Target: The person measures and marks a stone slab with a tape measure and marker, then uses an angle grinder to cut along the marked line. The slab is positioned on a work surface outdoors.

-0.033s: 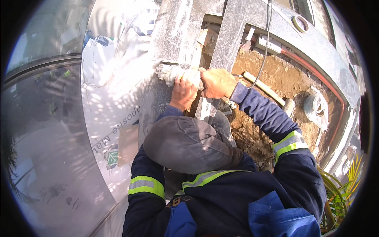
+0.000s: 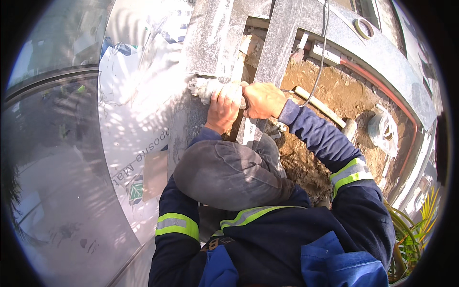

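Both my hands grip a dust-whitened corded power tool (image 2: 204,89), which looks like an angle grinder, over a grey stone slab (image 2: 206,52). My left hand (image 2: 224,106) wraps round the tool's body from above, fingers closed. My right hand (image 2: 264,100) is closed round its rear end, close beside the left. The tool's head lies at a dark straight line across the slab; its disc, if any, cannot be made out. A dark cable (image 2: 319,79) runs from near my right hand up over the slabs. My grey-clad knee (image 2: 229,172) is bent just below the hands.
A wooden-handled hammer (image 2: 320,106) lies on dug earth (image 2: 330,91) to the right. Beyond it are a plastic-wrapped roll (image 2: 381,130) and an orange conduit (image 2: 377,85). A tape roll (image 2: 364,28) sits on the far slab. White sheeting (image 2: 129,119) and glass (image 2: 52,143) border the left.
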A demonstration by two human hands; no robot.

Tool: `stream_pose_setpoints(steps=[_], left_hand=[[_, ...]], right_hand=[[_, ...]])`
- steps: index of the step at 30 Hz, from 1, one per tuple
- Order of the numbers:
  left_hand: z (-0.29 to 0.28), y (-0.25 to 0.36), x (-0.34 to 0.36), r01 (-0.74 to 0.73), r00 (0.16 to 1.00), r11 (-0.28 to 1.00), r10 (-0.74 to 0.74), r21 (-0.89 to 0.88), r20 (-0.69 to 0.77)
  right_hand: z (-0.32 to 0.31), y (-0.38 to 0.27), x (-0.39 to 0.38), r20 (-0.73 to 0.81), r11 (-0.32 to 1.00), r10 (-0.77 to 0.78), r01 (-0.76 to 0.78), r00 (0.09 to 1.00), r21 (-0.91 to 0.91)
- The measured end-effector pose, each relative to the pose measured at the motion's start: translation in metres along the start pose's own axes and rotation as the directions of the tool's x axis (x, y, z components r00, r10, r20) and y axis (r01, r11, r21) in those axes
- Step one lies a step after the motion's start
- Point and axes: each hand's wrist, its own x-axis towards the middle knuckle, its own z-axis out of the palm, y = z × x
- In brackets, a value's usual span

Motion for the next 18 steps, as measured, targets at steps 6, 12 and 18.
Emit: stream_pose_setpoints(steps=[6,12,18], left_hand=[[0.006,-0.007,-0.004,0.015,0.999,1.000,-0.015,0.000,0.048],[0.009,-0.009,-0.007,0.035,0.998,0.999,-0.034,-0.018,0.047],[0.005,-0.004,0.006,0.002,1.000,0.999,-0.002,-0.033,0.003]], right_hand=[[-0.001,0.003,0.007,-0.059,0.999,-0.036,0.038,0.998,0.023],[-0.011,-0.003,0.008,-0.037,1.000,-0.025,0.026,0.999,0.017],[0.002,0.007,0.005,-0.059,0.999,-0.034,0.034,0.998,0.009]])
